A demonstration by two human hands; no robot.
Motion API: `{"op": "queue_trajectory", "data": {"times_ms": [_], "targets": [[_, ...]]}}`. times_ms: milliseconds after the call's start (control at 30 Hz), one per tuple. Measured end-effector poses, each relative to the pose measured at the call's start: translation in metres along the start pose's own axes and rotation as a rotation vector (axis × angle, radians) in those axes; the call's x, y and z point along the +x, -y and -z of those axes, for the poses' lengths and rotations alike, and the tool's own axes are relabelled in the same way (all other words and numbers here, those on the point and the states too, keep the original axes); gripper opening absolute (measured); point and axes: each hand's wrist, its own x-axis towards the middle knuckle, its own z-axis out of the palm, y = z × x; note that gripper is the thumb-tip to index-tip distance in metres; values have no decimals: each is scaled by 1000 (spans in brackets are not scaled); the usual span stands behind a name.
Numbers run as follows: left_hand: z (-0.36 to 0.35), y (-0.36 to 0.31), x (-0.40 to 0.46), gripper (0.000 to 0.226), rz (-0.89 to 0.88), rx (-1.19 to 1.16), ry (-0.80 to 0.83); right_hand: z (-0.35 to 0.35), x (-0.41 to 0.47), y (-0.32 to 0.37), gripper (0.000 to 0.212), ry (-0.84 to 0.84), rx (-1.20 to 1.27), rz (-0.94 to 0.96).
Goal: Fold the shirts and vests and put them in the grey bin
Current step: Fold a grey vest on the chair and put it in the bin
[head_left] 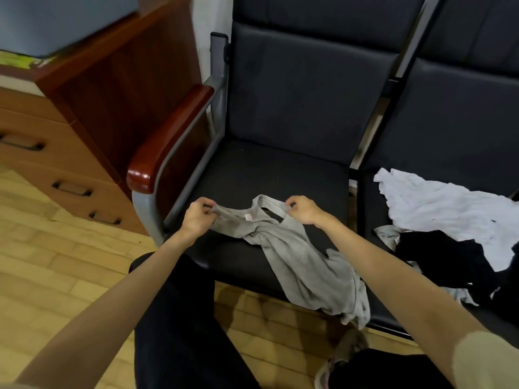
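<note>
A grey vest point(306, 265) lies crumpled on the left black seat point(252, 169), its hem hanging over the front edge. My left hand point(198, 216) pinches one shoulder strap at the vest's left. My right hand point(302, 210) pinches the other strap at the right. A small pink label shows at the neckline between the hands. On the right seat lies a pile of clothes: a white shirt point(449, 211) on top, a black garment point(449, 256) beneath it. No grey bin is in view.
A wooden armrest point(168, 138) on a grey metal frame borders the left seat. A wooden desk with drawers point(56, 153) stands at the left. My legs in dark trousers point(179, 318) are in front of the seat, above a wood floor.
</note>
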Motion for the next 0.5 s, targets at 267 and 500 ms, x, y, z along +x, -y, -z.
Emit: {"op": "queue_trajectory", "data": {"times_ms": [267,500], "targets": [[2,-3,11,24,-168,22,45,-32,88,32,44,-47,-402,84],[16,0,8,30,-329,86,61,-31,90,28,12,-201,-365,124]]}}
